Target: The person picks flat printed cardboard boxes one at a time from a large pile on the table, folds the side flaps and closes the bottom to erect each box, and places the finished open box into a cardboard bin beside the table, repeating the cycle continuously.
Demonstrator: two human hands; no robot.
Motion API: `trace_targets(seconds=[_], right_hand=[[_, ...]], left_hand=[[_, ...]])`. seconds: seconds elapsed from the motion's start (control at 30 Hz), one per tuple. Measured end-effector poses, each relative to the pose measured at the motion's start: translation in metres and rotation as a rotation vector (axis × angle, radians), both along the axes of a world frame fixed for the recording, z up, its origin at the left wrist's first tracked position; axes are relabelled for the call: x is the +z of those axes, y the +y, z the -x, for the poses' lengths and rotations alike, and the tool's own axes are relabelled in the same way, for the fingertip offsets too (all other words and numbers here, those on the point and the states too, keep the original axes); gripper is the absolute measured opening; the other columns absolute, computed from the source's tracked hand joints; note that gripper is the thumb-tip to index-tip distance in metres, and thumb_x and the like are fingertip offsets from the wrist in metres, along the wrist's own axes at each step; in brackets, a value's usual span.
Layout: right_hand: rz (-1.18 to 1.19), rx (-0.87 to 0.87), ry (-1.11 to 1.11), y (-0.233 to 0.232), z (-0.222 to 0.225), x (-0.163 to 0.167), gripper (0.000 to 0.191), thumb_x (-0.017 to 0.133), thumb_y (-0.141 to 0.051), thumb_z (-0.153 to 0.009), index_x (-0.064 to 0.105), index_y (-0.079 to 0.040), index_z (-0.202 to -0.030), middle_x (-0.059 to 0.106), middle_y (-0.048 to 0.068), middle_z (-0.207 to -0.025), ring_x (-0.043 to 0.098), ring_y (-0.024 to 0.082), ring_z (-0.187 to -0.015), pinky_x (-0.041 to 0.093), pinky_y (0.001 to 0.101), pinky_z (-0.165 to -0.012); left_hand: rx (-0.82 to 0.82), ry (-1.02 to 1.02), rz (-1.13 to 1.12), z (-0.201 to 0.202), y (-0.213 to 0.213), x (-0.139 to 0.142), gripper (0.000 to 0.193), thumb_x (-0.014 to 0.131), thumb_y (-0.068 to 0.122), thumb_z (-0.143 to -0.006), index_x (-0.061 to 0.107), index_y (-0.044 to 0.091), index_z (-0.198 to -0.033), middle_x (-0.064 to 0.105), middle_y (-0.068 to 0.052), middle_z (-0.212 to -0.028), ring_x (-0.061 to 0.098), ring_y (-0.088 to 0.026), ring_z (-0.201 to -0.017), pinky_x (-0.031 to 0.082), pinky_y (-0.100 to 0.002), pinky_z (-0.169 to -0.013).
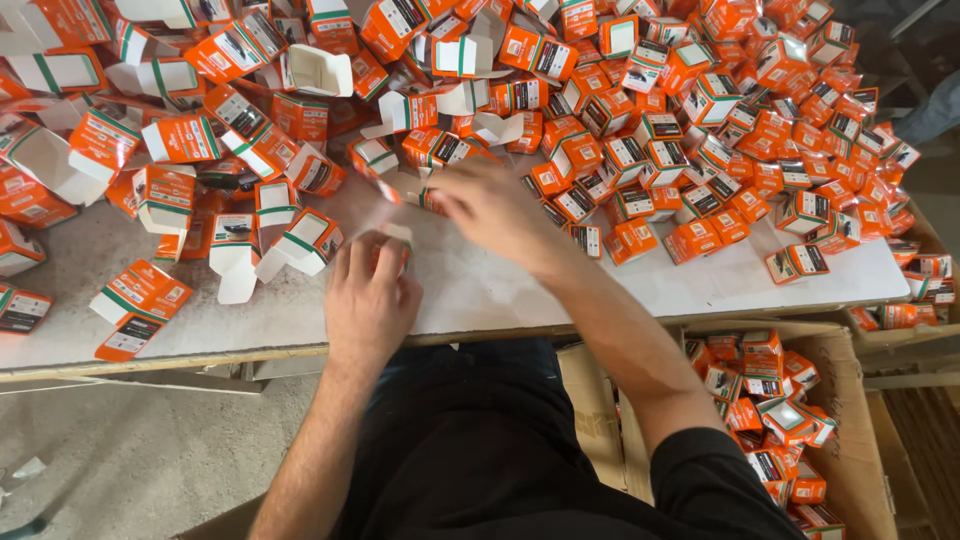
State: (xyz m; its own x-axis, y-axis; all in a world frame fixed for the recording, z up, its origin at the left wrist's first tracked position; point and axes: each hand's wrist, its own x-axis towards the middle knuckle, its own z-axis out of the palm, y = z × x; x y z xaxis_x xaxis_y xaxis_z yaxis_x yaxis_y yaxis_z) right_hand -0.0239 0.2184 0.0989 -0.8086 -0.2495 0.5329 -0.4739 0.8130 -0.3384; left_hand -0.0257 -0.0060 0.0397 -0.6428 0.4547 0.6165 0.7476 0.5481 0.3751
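On the white table (pixel 480 290), the left hand (pixel 368 300) rests with fingers curled around a small orange carton (pixel 396 243) near the table's front edge. The right hand (pixel 492 208), blurred, reaches just behind it toward the heap of orange cartons (pixel 640 140); its fingers seem loosely bent, though whether they grip anything I cannot tell. A cardboard box (pixel 850 400) of cartons stands below the table's right end.

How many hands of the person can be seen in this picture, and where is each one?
2. The left hand rests on the table near its front edge, on a small orange box. The right hand reaches, blurred, toward the pile of orange boxes.
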Motion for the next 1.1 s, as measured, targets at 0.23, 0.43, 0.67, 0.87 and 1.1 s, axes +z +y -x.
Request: trace_targets(seconds=[0.23, 0.43, 0.67, 0.87, 1.1], right_hand=[[-0.44, -0.155, -0.004, -0.061, 0.121, 0.022, 0.017, 0.065, -0.003, -0.083, 0.073, -0.008, -0.097, 0.071, 0.011, -0.11, 0.06, 0.034, -0.116, 0.047, 0.0469, -0.1], [-0.453, -0.285, 0.193, -0.094, 0.161, 0.04, 0.036, 0.065, -0.014, -0.078, 0.07, -0.009, -0.113, 0.067, 0.014, -0.12, 0.053, 0.035, -0.124, 0.037, 0.0647, -0.097], [-0.433, -0.36, 0.039, -0.101, 0.167, 0.055, 0.037, 0.056, -0.013, -0.088, 0.07, -0.014, -0.123, 0.065, 0.012, -0.13, 0.054, 0.036, -0.128, 0.027, 0.0704, -0.103], [-0.594, -0.371, 0.068, -0.102, 0.16, 0.064, 0.039, 0.06, -0.014, -0.075, 0.074, -0.018, -0.111, 0.066, 0.01, -0.13, 0.054, 0.035, -0.128, 0.022, 0.0766, -0.103], [-0.29, -0.125, 0.092, -0.09, 0.146, 0.084, 0.027, 0.063, 0.0, -0.073, 0.072, -0.01, -0.097, 0.075, 0.011, -0.105, 0.06, 0.038, -0.115, 0.045, 0.0499, -0.098]], left_hand=[[-0.204, -0.166, -0.207, -0.023, -0.019, -0.005, 0.067, 0.057, 0.001, -0.075, 0.05, 0.003, -0.142, 0.055, -0.023, -0.136, 0.055, -0.044, -0.12, 0.047, -0.052, -0.105], [-0.248, -0.39, -0.415, -0.021, -0.018, -0.018, 0.063, 0.051, 0.002, -0.083, 0.045, -0.001, -0.146, 0.052, -0.027, -0.136, 0.056, -0.041, -0.126, 0.047, -0.045, -0.109], [-0.281, -0.479, -0.545, -0.018, -0.014, -0.024, 0.064, 0.05, 0.003, -0.084, 0.042, -0.003, -0.147, 0.054, -0.024, -0.133, 0.058, -0.037, -0.128, 0.045, -0.044, -0.112], [-0.261, -0.472, -0.577, -0.013, -0.008, -0.029, 0.065, 0.05, 0.003, -0.084, 0.041, -0.002, -0.148, 0.055, -0.023, -0.132, 0.057, -0.036, -0.127, 0.044, -0.043, -0.112], [-0.284, -0.468, -0.652, -0.006, -0.006, -0.036, 0.065, 0.05, 0.003, -0.083, 0.041, -0.004, -0.147, 0.055, -0.021, -0.13, 0.057, -0.032, -0.128, 0.042, -0.042, -0.115]])
